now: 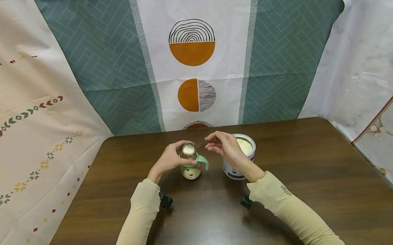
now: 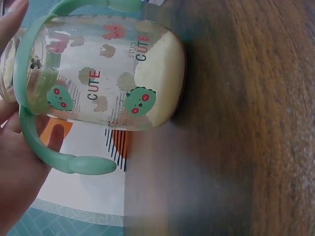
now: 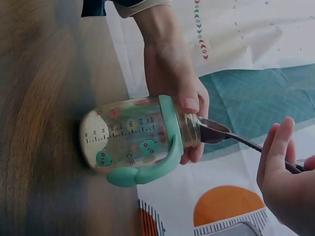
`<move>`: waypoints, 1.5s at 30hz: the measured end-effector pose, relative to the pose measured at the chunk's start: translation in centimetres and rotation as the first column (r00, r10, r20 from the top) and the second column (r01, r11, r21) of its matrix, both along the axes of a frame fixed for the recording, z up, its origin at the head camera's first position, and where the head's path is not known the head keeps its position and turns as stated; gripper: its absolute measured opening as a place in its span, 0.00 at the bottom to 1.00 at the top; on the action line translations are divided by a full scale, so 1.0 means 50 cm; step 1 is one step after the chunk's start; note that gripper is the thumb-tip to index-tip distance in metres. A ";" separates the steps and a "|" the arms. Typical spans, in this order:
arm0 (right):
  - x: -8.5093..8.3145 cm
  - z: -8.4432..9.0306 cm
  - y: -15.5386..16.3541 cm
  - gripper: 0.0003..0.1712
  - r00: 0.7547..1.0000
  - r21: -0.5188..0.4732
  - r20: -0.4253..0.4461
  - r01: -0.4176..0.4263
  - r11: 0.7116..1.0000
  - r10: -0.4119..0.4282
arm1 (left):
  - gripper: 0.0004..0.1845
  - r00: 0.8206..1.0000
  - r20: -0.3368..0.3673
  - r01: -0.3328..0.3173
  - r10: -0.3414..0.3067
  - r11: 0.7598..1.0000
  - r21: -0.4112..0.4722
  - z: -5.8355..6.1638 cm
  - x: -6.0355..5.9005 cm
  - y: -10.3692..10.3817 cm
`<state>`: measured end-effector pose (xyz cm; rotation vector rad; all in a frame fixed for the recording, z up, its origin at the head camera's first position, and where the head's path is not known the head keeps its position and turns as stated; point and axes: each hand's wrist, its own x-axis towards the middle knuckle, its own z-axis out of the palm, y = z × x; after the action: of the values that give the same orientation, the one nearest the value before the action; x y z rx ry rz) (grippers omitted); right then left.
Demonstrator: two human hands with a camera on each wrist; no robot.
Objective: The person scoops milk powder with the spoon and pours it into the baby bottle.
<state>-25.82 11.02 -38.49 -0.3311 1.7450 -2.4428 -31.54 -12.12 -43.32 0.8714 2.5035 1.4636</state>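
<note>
Standing upright on the dark wooden table (image 1: 211, 229), the clear baby bottle (image 1: 190, 166) occupies the middle of the surface, slightly left of the open powder tin (image 1: 240, 156). The bottle carries cartoon prints and the word "CUTE", has a green collar with two green handles (image 3: 142, 172), and holds a layer of pale powder (image 2: 165, 81) at its base. A graduated scale is visible on its wall in the right wrist view.

The left hand (image 1: 169, 157) grips the bottle at the neck, fingers curled round the collar, thumb on the near side.

The right hand (image 1: 227, 145) pinches the handle of a dark scoop (image 3: 216, 132). The scoop bowl sits at the bottle mouth, loaded with white powder in the head view.

The tin stands just beside the bottle, behind the right hand, with cream-coloured powder showing inside. Both forearms wear beige sleeves (image 1: 139, 222).

Patterned cloths hang behind and beside the table: teal herringbone with orange half-circles (image 1: 193, 52) at the back, a cream panel at left, a floral panel at right.
</note>
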 end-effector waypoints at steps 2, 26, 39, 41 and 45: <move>0.003 0.001 0.000 0.20 0.999 0.022 -0.036 -0.023 0.999 0.024 | 0.36 1.000 -0.015 0.001 -0.001 1.000 -0.004 -0.006 -0.006 -0.001; 0.017 -0.003 0.011 0.19 0.983 0.109 -0.128 -0.115 0.987 0.128 | 0.35 1.000 -0.007 0.003 -0.003 1.000 -0.023 -0.015 0.000 -0.003; 0.001 0.005 0.028 0.21 0.994 -0.146 0.108 -0.001 0.989 0.017 | 0.34 0.999 -0.021 -0.031 0.031 0.999 -0.020 -0.011 -0.001 -0.003; 0.000 0.005 0.033 0.22 0.990 -0.179 0.139 0.030 0.983 -0.005 | 0.35 0.999 -0.026 -0.041 0.040 0.999 -0.030 -0.013 -0.002 -0.003; 0.000 0.007 0.043 0.23 0.982 -0.237 0.188 0.075 0.969 -0.030 | 0.39 0.998 -0.027 -0.057 0.055 0.997 -0.061 -0.013 -0.001 -0.003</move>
<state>-25.80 13.16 -38.12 -0.0784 1.4026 -2.6342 -31.58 -12.28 -44.00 0.8215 2.5969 1.3910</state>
